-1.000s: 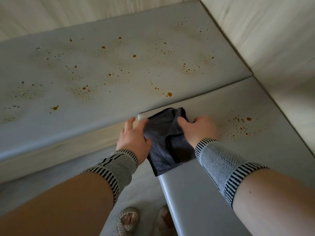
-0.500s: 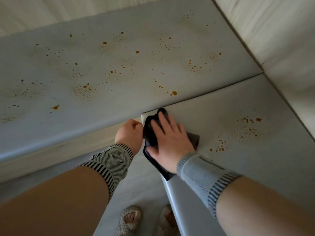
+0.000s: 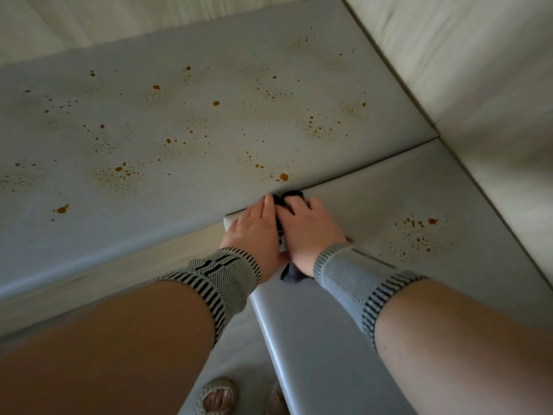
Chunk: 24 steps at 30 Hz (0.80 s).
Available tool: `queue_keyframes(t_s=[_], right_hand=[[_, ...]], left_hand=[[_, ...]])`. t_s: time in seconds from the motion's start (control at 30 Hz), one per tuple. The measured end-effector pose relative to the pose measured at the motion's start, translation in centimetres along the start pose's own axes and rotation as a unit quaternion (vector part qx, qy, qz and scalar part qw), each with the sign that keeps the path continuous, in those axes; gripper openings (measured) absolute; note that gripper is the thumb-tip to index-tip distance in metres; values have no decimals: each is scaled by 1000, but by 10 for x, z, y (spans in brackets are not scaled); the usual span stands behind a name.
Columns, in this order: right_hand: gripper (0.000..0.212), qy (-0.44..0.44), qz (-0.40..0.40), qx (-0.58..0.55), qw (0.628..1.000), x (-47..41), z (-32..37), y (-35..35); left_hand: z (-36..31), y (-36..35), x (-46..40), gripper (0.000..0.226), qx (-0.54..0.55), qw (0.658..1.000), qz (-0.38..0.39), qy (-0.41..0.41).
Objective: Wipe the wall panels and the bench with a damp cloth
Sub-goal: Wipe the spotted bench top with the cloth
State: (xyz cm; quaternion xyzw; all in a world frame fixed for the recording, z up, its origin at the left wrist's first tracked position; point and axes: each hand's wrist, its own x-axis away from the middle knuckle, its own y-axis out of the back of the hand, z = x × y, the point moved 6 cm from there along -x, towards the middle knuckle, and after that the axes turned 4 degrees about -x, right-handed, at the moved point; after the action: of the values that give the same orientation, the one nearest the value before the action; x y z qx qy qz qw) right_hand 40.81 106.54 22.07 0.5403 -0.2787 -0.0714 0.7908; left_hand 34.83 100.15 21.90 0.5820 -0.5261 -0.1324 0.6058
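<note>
Centre of frame: both hands lie side by side over the cloth [image 3: 291, 272], at the corner where the two bench [image 3: 329, 339] pads meet.
Cloth: dark grey, bunched and mostly hidden; one bit pokes out past the fingertips, another hangs below the wrists over the bench's front edge.
Left hand [image 3: 254, 232]: fingers fairly straight, laid flat on the cloth and the pad corner, touching the right hand.
Right hand [image 3: 311, 232]: palm down on the cloth, fingers slightly bent over it; whether they pinch it I cannot tell.
Bench: grey padded seat, one pad running across the upper left, another down the lower right, a seam between them.
Stains [image 3: 116, 175]: orange-brown spots scattered across the upper-left pad; another cluster on the right pad, near the right wrist.
Wall panels [image 3: 493, 85]: pale, along the top and upper right.
Wristbands [image 3: 221, 277]: knitted, striped, on both forearms.
Bottom centre: sandals [image 3: 217, 396] on a grey floor.
</note>
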Motion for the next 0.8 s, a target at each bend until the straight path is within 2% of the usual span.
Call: queue_keyframes(t_s=[0.03, 0.13, 0.2, 0.27, 0.37, 0.4, 0.47, 0.53, 0.63, 0.73, 0.8], right_hand=[[82, -16, 8, 8, 1000, -1, -10, 7], [59, -157, 2, 26, 987, -2, -68, 33], [59, -203, 26, 44, 978, 0, -84, 40], [68, -161, 26, 29, 986, -4, -62, 38], [88, -24, 57, -4, 998, -5, -3, 16], [85, -1, 61, -3, 998, -6, 4, 11], [68, -19, 39, -8, 999, -11, -13, 16], [54, -93, 29, -6, 995, -14, -47, 25], [64, -172, 32, 32, 984, -13, -55, 29], [81, -97, 41, 9, 994, -18, 6, 14], [63, -13, 31, -21, 999, -17, 42, 3]], left_hand=[[-1, -1, -4, 114, 13, 1000, 7, 3], [1, -3, -3, 118, -8, 1000, 23, 1], [4, -5, -2, 118, 3, 1000, 16, -2], [4, -6, -1, 118, 29, 1000, -9, 3], [6, -4, 0, 119, 64, 998, -19, 17], [9, -3, 0, 118, 74, 997, -22, 16], [18, -1, 4, 112, 78, 996, -35, 4], [40, 0, 14, 104, 52, 997, -45, 18], [67, 6, 22, 91, 25, 998, -41, 42], [72, 15, 16, 59, 65, 995, -60, 51], [67, 21, 12, 48, 62, 994, -69, 52]])
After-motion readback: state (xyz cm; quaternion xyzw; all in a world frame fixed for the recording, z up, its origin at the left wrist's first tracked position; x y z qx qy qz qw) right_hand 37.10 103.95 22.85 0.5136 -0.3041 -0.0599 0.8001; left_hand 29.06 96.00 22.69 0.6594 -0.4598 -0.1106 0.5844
